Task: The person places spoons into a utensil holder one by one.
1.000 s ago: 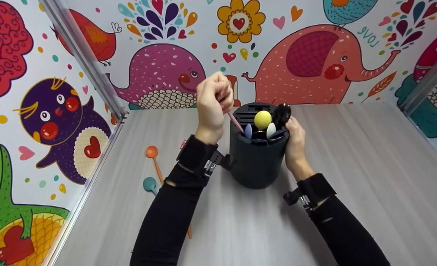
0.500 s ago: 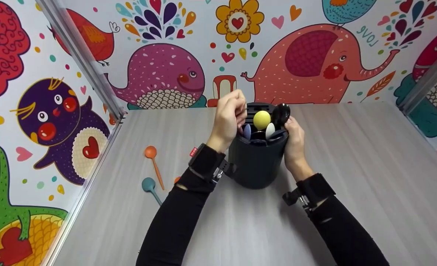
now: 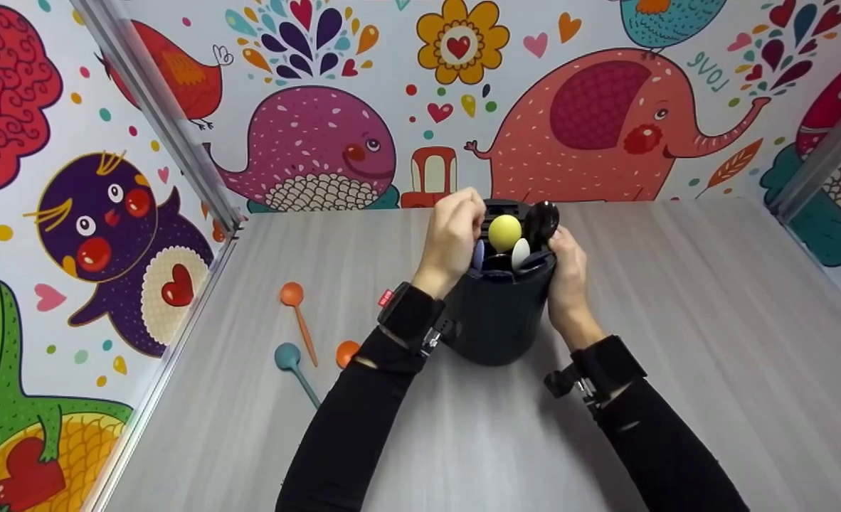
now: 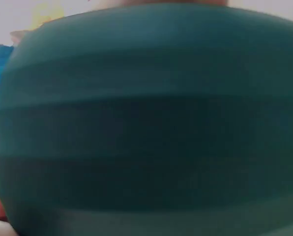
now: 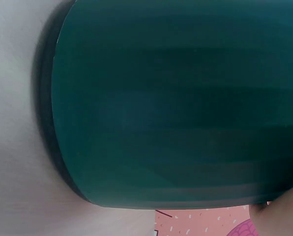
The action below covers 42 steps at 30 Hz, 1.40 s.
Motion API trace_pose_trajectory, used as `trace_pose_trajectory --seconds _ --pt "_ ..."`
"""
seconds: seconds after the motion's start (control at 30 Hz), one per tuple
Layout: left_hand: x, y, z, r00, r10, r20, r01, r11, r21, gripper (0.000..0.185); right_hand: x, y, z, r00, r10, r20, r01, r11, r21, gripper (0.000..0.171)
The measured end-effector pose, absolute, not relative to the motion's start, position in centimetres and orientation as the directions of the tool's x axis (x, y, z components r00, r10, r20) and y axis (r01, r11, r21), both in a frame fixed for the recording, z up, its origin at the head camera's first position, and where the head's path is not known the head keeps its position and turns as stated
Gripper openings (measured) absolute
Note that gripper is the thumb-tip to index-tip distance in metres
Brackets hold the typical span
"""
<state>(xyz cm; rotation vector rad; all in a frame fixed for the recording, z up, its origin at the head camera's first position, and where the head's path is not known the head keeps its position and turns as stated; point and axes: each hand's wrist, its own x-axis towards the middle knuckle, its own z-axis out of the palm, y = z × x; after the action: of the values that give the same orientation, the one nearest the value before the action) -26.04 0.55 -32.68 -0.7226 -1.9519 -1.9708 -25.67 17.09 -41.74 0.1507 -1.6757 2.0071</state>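
A dark green utensil holder (image 3: 495,320) stands upright on the table, filling most of both wrist views. My left hand (image 3: 452,238) is at its left rim, fingers curled round the top of a thin pink utensil that the hand now hides. My right hand (image 3: 568,281) grips the holder's right side, with part of it showing at the lower corner of the right wrist view. Up from the holder stick a yellow round head (image 3: 504,232), a white oval tip (image 3: 521,253), a blue oval tip (image 3: 478,254) and a glossy black utensil head (image 3: 543,219).
Left of the holder lie an orange spoon (image 3: 298,320), a teal spoon (image 3: 294,370) and another orange round head (image 3: 347,353) partly under the left sleeve. Printed cartoon panels (image 3: 307,142) wall the grey table (image 3: 676,341) at the back and sides.
My left hand has moved down and right to the rim, lowering the pink utensil into the holder until it went out of sight. The right hand has stayed in place.
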Motion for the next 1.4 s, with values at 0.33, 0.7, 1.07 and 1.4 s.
trace_pose_trajectory --seconds 0.33,0.7,1.07,1.4 --pt "-25.8 0.7 -33.4 -0.815 0.121 0.567 0.58 0.149 0.801 0.021 -25.6 17.0 -41.8 -0.867 0.308 0.393 -0.443 -0.115 -0.889 0.039" --pt "-25.6 0.6 -33.6 -0.821 0.11 0.56 0.571 0.139 0.809 0.021 -25.8 17.2 -42.0 -0.863 0.316 0.395 -0.449 -0.12 -0.885 0.04" --pt "-25.4 -0.2 -34.2 -0.767 0.039 0.64 0.638 0.148 0.755 0.021 -25.7 17.0 -41.9 -0.862 0.319 0.394 -0.447 -0.11 -0.888 0.04" --pt "-25.4 -1.9 -34.5 -0.737 -0.044 0.675 0.659 0.176 0.731 0.022 -25.7 17.1 -41.8 -0.863 0.319 0.393 -0.451 -0.131 -0.883 0.037"
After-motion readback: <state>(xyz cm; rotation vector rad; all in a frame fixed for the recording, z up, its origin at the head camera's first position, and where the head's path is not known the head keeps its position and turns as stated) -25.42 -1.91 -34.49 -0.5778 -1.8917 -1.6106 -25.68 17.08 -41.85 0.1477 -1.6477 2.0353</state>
